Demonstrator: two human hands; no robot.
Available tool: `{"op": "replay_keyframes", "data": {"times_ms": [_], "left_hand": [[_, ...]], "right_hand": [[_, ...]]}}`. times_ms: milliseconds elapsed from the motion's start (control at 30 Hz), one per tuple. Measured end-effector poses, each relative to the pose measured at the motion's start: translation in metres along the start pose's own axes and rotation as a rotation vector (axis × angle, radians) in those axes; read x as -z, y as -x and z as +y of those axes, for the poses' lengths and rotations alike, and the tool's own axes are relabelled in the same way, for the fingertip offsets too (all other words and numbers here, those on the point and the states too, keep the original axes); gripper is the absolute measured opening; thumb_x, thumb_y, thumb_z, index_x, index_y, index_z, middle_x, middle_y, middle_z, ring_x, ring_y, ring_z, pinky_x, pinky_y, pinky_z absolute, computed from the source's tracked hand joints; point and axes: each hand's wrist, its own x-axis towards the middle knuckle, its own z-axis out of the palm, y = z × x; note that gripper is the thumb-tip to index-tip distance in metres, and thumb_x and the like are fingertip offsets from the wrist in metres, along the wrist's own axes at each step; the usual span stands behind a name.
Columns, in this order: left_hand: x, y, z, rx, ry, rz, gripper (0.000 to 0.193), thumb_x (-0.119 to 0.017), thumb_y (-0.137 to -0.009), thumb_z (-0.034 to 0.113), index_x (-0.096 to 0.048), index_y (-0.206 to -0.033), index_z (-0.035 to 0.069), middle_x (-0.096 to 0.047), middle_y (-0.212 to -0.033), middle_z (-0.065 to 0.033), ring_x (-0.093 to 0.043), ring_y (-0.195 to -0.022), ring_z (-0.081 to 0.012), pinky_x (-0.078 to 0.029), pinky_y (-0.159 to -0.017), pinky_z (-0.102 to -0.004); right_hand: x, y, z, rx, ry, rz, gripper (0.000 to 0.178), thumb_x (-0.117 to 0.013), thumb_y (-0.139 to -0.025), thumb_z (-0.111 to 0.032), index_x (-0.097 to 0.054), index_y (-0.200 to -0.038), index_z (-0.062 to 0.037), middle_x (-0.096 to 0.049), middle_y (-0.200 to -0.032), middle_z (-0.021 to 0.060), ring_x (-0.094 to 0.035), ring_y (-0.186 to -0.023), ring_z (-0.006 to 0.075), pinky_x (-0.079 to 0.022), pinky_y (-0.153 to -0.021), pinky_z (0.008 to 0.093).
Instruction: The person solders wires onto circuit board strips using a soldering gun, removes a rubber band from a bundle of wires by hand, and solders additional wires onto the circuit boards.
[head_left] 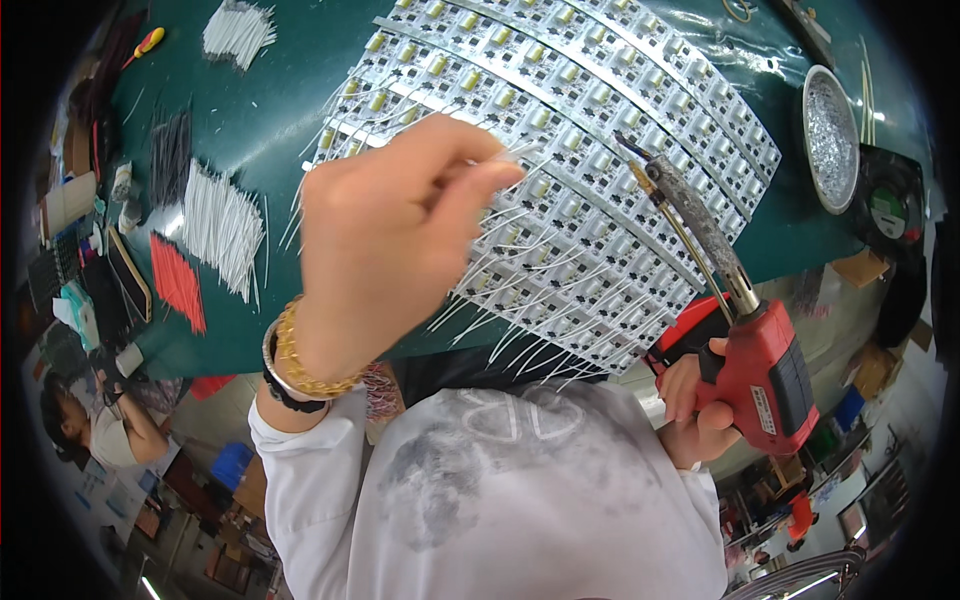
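Observation:
Over a large panel of small white circuit boards (585, 110), my left hand (395, 220) is closed in a pinch on a thin white wire (522, 150). The wire's tip is close to the board surface. My right hand (695, 400) grips the handle of a red and black soldering gun (765, 380), whose dark tip points toward the middle of the panel. A thin brass-coloured tube runs alongside its barrel. Many white wires (540, 315) stick out from the boards along the panel's near and left edges. My left hand covers part of the panel's left side.
Bundles of white (222, 230), black (170, 158) and red wires (178, 283) lie left on the green table (290, 90), with more white wires (238, 32) behind. A yellow-handled tool (150, 41) lies far left. Right are a metal bowl (831, 140) and a black reel (890, 205). Another person (110, 425) sits lower left.

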Motion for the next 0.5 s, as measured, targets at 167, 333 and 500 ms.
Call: {"op": "replay_keyframes", "data": {"times_ms": [167, 333, 500], "left_hand": [[-0.026, -0.007, -0.008, -0.135, -0.022, -0.028, 0.008, -0.069, -0.08, 0.005, -0.065, -0.081, -0.001, -0.061, -0.062, -0.003, -0.051, -0.051, -0.0047, -0.038, -0.047, -0.0189], [-0.035, -0.003, -0.011, -0.119, -0.078, 0.027, 0.011, -0.069, -0.079, 0.008, -0.06, -0.075, 0.002, -0.055, -0.059, -0.0041, -0.047, -0.048, -0.0142, -0.035, -0.044, -0.0271], [-0.041, -0.001, -0.014, -0.171, -0.169, 0.075, 0.015, -0.068, -0.077, 0.008, -0.055, -0.071, 0.005, -0.054, -0.06, -0.0058, -0.052, -0.048, -0.023, -0.037, -0.043, -0.0318]], "right_hand": [[0.004, 0.001, 0.001, -0.03, -0.017, -0.028, 0.077, -0.06, -0.083, -0.054, -0.04, -0.122, 0.0086, -0.044, -0.049, -0.0013, -0.04, -0.039, 0.0098, -0.03, -0.042, 0.0251], [0.024, 0.012, 0.014, -0.024, -0.011, -0.158, 0.077, -0.061, -0.079, -0.058, -0.044, -0.121, 0.0049, -0.044, -0.049, -0.0016, -0.041, -0.04, 0.0098, -0.031, -0.043, 0.0258], [0.039, 0.012, 0.03, 0.03, -0.185, -0.313, 0.05, -0.062, -0.079, -0.037, -0.046, -0.107, 0.0013, -0.049, -0.058, 0.0011, -0.046, -0.047, 0.0135, -0.036, -0.048, 0.027]]}}
